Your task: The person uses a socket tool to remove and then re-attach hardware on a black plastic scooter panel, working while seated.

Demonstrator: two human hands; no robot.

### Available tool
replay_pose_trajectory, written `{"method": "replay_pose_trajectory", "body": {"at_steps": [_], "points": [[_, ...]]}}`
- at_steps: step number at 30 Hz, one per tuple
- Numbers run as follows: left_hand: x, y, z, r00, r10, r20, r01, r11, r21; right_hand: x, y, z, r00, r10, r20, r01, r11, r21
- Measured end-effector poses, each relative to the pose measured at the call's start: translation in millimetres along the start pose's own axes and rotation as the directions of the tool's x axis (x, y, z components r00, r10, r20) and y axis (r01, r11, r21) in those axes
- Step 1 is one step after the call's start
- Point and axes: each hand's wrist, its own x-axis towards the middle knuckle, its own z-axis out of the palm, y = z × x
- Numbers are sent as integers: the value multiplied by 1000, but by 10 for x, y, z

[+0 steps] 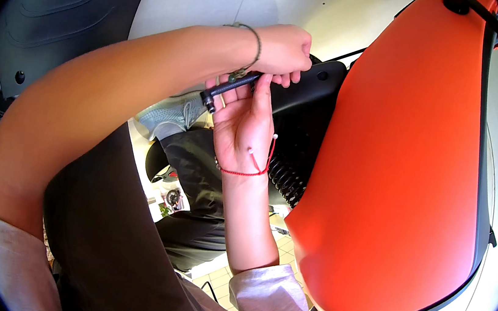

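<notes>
We see our right hand (241, 118) with the palm turned toward us; it grasps a black hand tool (235, 84) between the thumb and the fingers. The tool lies aslant across these fingers, and its short head points down at the left of the grip. Just above this grip is our left hand (282, 49), with fingers curled inward; what it may hold is hidden, so we are not able to say. Close beside it is a black bracket (315, 83). Right of the gripping wrist we see a dark coil spring (286, 181), and farther right a large orange panel (400, 173). A grey shoe (171, 113) is left of the grip.
</notes>
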Motion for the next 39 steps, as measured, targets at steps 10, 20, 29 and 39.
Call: {"method": "replay_pose_trajectory", "body": {"at_steps": [10, 20, 29, 39], "points": [[253, 144, 185, 960, 258, -110, -125, 746, 654, 268, -97, 25, 992, -115, 50, 111, 992, 64], [38, 354, 356, 962, 272, -32, -96, 442, 892, 255, -122, -28, 984, -154, 92, 151, 988, 41], [117, 121, 436, 897, 431, -94, -131, 464, 876, 296, -83, 4, 990, -143, 9, 138, 971, 196], [165, 9, 456, 835, 485, -259, -209, 716, 667, 349, -88, -74, 968, -230, 96, 218, 969, 120]]}}
